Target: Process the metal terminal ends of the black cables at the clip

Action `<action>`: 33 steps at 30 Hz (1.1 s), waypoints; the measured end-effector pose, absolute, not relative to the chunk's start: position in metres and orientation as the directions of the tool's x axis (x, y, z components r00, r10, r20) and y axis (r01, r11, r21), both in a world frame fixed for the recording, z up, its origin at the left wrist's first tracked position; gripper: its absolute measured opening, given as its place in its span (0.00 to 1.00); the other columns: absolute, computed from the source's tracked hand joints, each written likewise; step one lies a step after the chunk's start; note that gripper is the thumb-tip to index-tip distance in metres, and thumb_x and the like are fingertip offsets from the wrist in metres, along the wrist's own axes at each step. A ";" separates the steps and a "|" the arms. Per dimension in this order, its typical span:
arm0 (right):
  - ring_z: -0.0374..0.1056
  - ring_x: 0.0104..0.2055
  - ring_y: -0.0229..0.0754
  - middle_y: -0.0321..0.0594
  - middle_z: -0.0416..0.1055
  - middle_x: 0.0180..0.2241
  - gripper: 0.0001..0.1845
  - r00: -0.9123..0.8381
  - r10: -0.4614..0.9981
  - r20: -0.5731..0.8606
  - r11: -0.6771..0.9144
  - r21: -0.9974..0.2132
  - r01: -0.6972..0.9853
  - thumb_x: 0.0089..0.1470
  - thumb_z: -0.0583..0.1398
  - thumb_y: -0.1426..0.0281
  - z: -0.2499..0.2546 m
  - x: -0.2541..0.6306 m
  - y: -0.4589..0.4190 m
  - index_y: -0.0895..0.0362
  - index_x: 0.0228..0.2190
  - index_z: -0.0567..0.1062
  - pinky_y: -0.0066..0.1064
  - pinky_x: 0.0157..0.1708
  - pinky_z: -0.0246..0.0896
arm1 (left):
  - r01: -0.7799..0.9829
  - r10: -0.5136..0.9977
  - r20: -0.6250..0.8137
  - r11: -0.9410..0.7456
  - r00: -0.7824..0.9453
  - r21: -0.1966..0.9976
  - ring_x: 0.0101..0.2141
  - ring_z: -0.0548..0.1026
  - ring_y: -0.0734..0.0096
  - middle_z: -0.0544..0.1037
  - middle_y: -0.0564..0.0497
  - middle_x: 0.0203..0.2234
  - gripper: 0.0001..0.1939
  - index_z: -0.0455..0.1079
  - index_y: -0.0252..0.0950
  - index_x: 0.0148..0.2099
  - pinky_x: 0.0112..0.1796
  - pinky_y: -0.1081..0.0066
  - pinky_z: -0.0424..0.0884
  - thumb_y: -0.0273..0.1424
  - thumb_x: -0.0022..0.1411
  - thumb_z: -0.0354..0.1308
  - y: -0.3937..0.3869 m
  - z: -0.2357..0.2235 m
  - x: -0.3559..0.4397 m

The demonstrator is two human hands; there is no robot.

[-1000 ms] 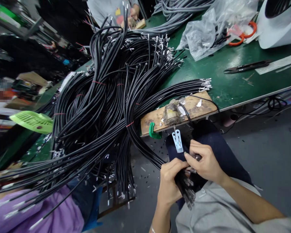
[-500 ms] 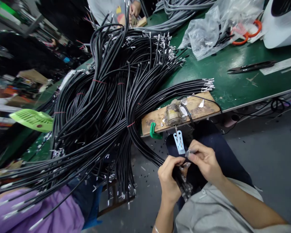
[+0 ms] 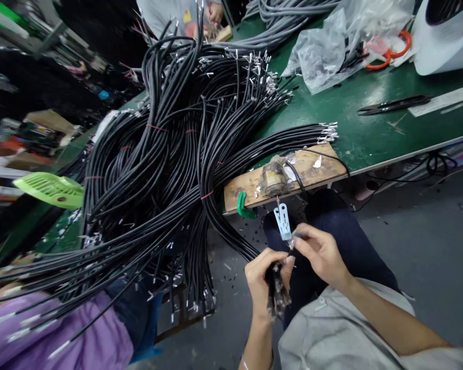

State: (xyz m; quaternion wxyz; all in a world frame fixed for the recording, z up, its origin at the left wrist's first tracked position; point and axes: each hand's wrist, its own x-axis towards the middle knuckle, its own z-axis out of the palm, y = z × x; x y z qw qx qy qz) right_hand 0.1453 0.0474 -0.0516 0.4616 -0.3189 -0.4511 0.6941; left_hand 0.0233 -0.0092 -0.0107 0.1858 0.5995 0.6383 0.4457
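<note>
My left hand (image 3: 263, 279) is closed round a small bundle of black cables (image 3: 277, 293) whose metal-tipped ends hang below my fist. My right hand (image 3: 318, 253) pinches one cable end and holds it against the tip of a pale blue blade tool (image 3: 283, 225) that hangs from a wooden board (image 3: 316, 169). The bundle runs up to a big heap of black cables (image 3: 170, 154) on the green table (image 3: 370, 128). My lap in dark trousers is below both hands.
A green clamp (image 3: 244, 205) holds the board to the table edge. Black snips (image 3: 393, 104), a clear plastic bag (image 3: 332, 46) and orange-handled scissors (image 3: 386, 51) lie on the table. A person in purple (image 3: 57, 334) sits at the left; another person's hand (image 3: 215, 13) works at the far end.
My right hand rose from the bundle to the blue blade tool with one cable end. My left hand shifted left and turned the bundle more upright.
</note>
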 end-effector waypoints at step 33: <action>0.66 0.28 0.34 0.35 0.70 0.26 0.06 -0.492 0.831 -0.260 -0.544 -0.564 -0.621 0.44 0.64 0.71 -0.045 0.147 0.063 0.58 0.29 0.76 0.24 0.29 0.65 | 0.594 0.940 0.259 -0.080 -0.222 0.800 0.17 0.66 0.79 0.68 0.56 0.16 0.15 0.69 0.35 0.24 0.22 0.77 0.59 0.28 0.63 0.54 -0.006 -0.010 0.032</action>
